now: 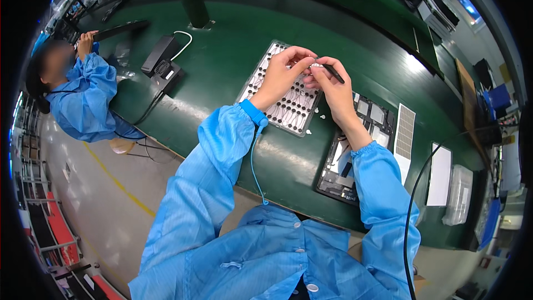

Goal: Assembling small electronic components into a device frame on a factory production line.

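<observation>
My two hands meet above the far part of a clear tray (304, 128) with rows of small round black parts on thin leads. The fingers of my left hand (280, 78) are pinched on something small and pale, mostly hidden by the fingertips. In my right hand (335, 91) is a slim black pen-shaped tool (335, 74), resting between thumb and fingers, its tip out of sight. Below my right wrist lies an opened flat electronic device (338, 175), its inner boards and silver panels exposed, partly covered by my sleeve. Small white bits (316, 110) lie beside the tray.
A blue wrist strap (254, 113) with a coiled cord circles my left wrist. Right of the device are a label sheet (405, 130), white paper (440, 172) and a clear plastic package (459, 194). A black boxy device (161, 58) stands left; a co-worker (83, 94) sits beyond.
</observation>
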Motion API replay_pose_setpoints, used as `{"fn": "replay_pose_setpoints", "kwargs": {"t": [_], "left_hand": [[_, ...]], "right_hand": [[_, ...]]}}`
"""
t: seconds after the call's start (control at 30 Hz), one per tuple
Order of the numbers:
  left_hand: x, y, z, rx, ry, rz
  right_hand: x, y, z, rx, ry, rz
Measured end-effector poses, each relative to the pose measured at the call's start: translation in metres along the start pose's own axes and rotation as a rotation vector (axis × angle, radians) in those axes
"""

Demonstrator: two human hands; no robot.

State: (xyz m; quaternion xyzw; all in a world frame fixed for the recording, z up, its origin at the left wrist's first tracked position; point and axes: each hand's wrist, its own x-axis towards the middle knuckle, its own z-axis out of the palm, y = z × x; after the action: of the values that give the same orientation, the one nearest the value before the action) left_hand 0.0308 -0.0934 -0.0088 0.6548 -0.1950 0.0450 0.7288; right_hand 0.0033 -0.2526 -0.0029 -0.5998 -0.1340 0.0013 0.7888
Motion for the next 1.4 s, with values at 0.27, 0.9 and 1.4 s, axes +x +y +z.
{"fn": "replay_pose_setpoints", "kwargs": {"t": [0.27, 0.9, 1.4], "left_hand": [[-0.010, 0.007, 0.014, -0.190, 0.075, -0.102], [-0.006, 0.008, 0.000, -0.040, 0.012, -0.119], [-0.010, 0.016, 0.042, -0.033, 0.116, -0.052]], "right_hand": [[-0.008, -0.013, 0.003, -0.287, 0.119, -0.102], [-0.007, -0.013, -0.002, -0.782, 0.120, -0.274], [-0.023, -0.043, -0.019, -0.904, 0.263, -0.492]]}}
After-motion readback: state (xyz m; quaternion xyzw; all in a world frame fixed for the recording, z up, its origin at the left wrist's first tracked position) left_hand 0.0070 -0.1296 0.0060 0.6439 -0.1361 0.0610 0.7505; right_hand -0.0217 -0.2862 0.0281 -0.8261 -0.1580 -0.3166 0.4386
